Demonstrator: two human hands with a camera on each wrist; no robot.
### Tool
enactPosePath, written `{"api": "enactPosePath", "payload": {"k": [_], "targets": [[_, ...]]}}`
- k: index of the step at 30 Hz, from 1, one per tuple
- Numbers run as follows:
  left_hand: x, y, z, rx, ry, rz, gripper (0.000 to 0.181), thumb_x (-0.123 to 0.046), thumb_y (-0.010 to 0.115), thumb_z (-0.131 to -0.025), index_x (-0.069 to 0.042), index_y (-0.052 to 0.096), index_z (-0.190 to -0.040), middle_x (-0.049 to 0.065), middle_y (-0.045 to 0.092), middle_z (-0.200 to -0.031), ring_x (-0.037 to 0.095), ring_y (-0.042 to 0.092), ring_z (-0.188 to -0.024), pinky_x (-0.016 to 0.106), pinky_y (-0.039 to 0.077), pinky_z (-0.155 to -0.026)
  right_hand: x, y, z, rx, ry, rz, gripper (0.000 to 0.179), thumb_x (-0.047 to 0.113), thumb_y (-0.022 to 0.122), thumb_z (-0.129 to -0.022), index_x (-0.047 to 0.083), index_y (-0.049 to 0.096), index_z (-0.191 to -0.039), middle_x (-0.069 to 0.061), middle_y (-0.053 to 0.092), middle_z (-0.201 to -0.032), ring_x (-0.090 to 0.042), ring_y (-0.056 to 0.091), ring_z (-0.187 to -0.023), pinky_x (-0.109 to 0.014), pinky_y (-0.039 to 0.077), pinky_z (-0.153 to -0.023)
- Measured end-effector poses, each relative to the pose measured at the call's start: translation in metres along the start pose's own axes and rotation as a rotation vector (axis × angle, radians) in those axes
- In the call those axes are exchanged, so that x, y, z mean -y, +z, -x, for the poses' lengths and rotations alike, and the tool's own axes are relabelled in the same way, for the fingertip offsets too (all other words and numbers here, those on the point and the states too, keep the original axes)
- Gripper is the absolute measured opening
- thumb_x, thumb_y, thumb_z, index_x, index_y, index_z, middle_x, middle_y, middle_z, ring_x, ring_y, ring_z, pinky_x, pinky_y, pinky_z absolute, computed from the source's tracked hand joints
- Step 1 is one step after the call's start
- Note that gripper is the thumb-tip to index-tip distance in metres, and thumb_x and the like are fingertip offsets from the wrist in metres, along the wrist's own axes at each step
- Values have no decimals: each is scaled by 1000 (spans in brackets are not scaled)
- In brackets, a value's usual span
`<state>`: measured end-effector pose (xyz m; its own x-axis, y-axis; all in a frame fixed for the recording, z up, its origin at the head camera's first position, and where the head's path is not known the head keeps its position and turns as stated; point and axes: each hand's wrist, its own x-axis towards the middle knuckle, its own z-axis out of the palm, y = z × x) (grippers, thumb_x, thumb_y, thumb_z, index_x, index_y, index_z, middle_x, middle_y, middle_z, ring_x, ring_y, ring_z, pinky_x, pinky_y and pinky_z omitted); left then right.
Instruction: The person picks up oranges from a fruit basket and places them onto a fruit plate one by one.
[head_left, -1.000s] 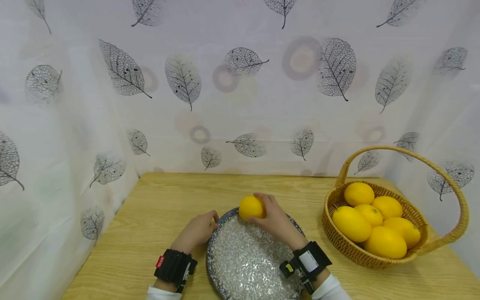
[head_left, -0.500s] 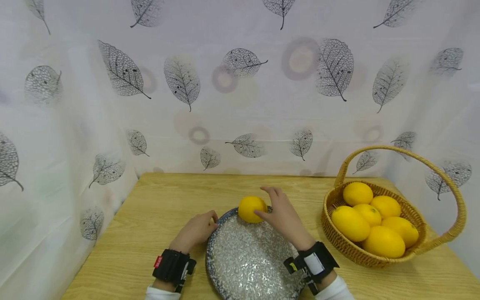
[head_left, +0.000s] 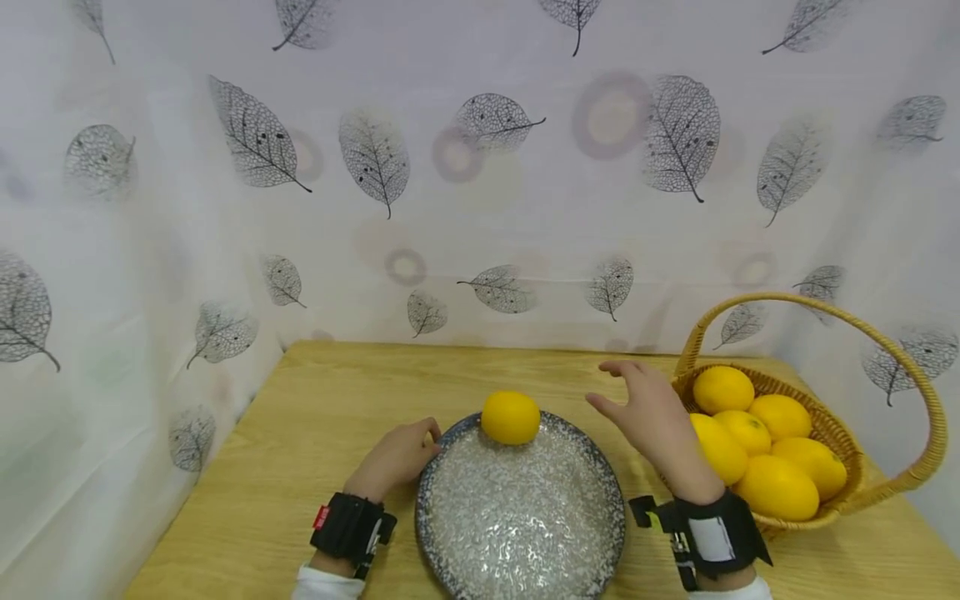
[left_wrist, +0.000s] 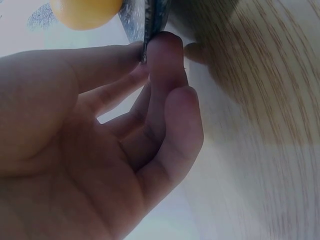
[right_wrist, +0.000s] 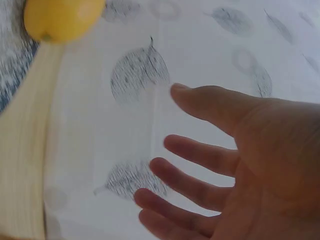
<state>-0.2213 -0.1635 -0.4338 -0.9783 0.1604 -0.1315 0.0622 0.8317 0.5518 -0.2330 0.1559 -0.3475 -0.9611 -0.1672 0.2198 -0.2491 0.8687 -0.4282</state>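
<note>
A yellow lemon [head_left: 510, 417] lies on the far edge of a round speckled grey plate [head_left: 521, 525] with a dark rim. At the plate's left side, my left hand [head_left: 393, 458] pinches the rim. The left wrist view shows the thumb [left_wrist: 110, 62] on one face of the rim and a fingertip [left_wrist: 166, 47] on the other. My right hand [head_left: 656, 425] is held in the air between plate and basket, fingers spread and holding nothing. The lemon [right_wrist: 62, 19] is well apart from it in the right wrist view.
On the right stands a wicker basket [head_left: 831, 427] with a tall arched handle [head_left: 932, 417], holding several lemons [head_left: 776, 487]. My right forearm overlaps its left side in the head view. A leaf-patterned curtain [head_left: 525, 208] hangs behind the wooden table [head_left: 360, 379].
My right hand has let go of the lemon and moved right toward the basket. The lemon stays on the plate's far edge. My left hand keeps its pinch on the rim.
</note>
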Motion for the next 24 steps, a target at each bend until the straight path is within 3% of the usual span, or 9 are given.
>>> {"api": "enactPosePath", "payload": {"k": [4, 11, 16, 19, 24], "targets": [[-1, 0, -1, 5, -13, 2, 18, -16, 58, -95, -7, 63, -109, 7, 65, -80, 15, 51, -62, 28, 40, -54, -16, -23, 7, 27, 46, 46, 58, 35, 63, -90, -4, 54, -132, -33, 56, -128, -48, 50, -111, -63, 44, -90], [-1, 0, -1, 6, -14, -2, 18, -16, 58, -95, -7, 63, -110, 7, 64, -81, 16, 52, -63, 28, 41, -55, -53, -51, 19, 175, 102, 90, 78, 53, 59, -88, -8, 48, -136, -41, 50, -128, -56, 45, -112, -67, 42, -87], [-1, 0, 0, 3, -18, -10, 18, -15, 58, -94, -6, 63, -109, 7, 64, -81, 16, 51, -64, 28, 41, -56, -76, -61, 26, 294, 168, 105, 88, 57, 59, -86, -12, 42, -137, -47, 43, -132, -63, 36, -117, -71, 40, -89], [-1, 0, 2, 5, -18, -6, 17, -15, 58, -94, -6, 63, -108, 7, 64, -81, 16, 52, -64, 29, 41, -56, -84, -64, 27, 322, 194, 94, 90, 57, 59, -86, -13, 39, -139, -47, 41, -135, -65, 28, -121, -73, 37, -92], [-2, -2, 3, 10, -4, -1, 17, -15, 58, -95, -6, 62, -108, 7, 64, -82, 16, 51, -65, 29, 41, -57, -90, -67, 28, 336, 193, 90, 90, 55, 61, -85, -15, 39, -138, -47, 44, -132, -63, 37, -117, -69, 42, -87]]}}
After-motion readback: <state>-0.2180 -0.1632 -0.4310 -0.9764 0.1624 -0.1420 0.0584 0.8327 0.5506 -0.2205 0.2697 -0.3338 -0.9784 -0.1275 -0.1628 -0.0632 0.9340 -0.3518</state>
